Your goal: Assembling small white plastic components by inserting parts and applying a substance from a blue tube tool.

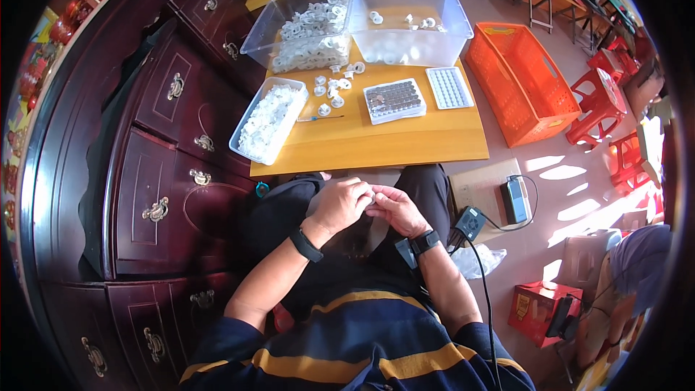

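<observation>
Above my lap, just in front of the table's near edge, my left hand and my right hand meet with their fingertips pinched together. Whatever lies between them is small and mostly hidden by the fingers. On the wooden table ahead, a white tray heaped with small translucent plastic pieces stands at the left. Several loose white round plastic parts lie to its right, with a thin blue-tipped stick below them. Farther right sits a stack of moulded trays holding rows of small grey pieces.
A clear bin full of white parts and a clear bin with few parts stand at the back. A white gridded tray lies at the right. An orange crate is on the floor; dark drawers rise left. A black cable runs beside my right arm.
</observation>
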